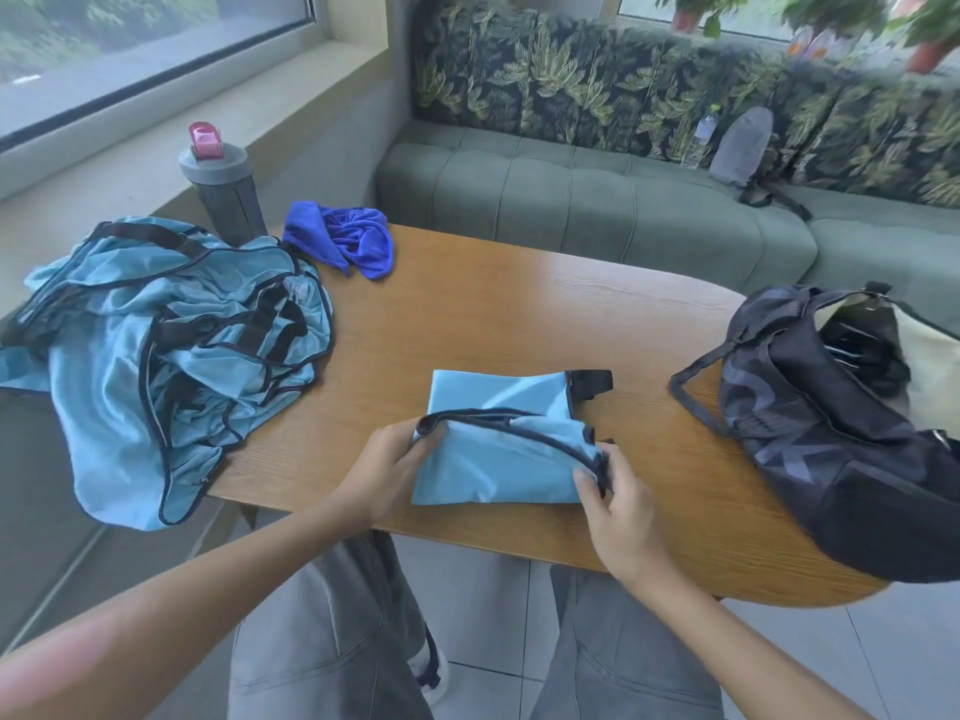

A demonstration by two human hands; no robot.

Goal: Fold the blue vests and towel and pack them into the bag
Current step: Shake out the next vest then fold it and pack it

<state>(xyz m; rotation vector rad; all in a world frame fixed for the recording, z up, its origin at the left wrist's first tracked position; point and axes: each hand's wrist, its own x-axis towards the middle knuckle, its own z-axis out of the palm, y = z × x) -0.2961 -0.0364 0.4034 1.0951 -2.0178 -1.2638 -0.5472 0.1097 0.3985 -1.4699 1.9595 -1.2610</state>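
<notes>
Two hands pinch my folded vest [498, 459] at the table's [519, 314] near edge, left hand [395, 470] and right hand [618, 506] at its ends; bag [831, 433] lies rightward.

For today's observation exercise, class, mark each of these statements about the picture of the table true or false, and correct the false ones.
1. Both hands hold the folded light blue vest. True: the left hand and right hand pinch its dark-trimmed edge.
2. The royal blue towel lies neatly folded. False: it lies crumpled at the table's far edge.
3. The dark bag stands to the right, its top open. True.
4. The pile of unfolded vests is inside the bag. False: it lies on the table's left end, partly hanging over the edge.
5. The grey bottle has a pink lid. True.
</notes>
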